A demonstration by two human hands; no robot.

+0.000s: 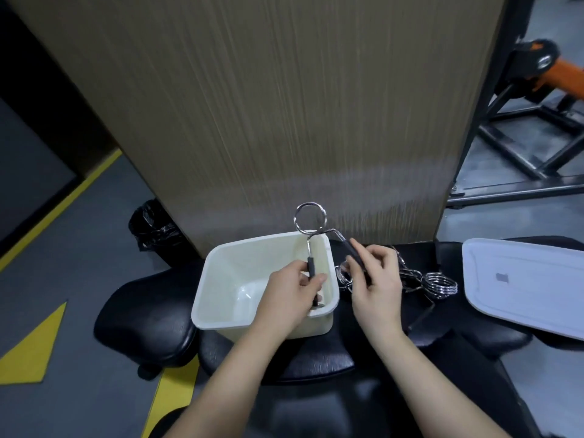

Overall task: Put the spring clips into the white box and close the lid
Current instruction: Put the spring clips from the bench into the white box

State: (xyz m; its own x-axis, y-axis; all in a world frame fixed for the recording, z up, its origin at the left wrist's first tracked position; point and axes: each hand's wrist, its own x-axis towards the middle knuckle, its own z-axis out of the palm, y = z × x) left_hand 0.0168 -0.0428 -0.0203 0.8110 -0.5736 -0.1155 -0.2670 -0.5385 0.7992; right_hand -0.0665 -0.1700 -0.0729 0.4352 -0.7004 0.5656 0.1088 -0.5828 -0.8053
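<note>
Black padded bench (148, 314) carries box (221, 279), lid (521, 289) at right edge. Both hands' fingers pinch one clip (311, 221) by handles: left hand (294, 292) over box, right hand (376, 279) beside; ring points away. More clips (439, 284) right of box.

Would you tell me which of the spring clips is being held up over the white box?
The spring clip with its ring raised above the white box, one handle in each hand. The other clips lie on the black seat to its right.

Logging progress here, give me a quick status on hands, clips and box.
Left hand and right hand both gripping one spring clip over the white box. More clips beside box. Lid off, lying right.
</note>
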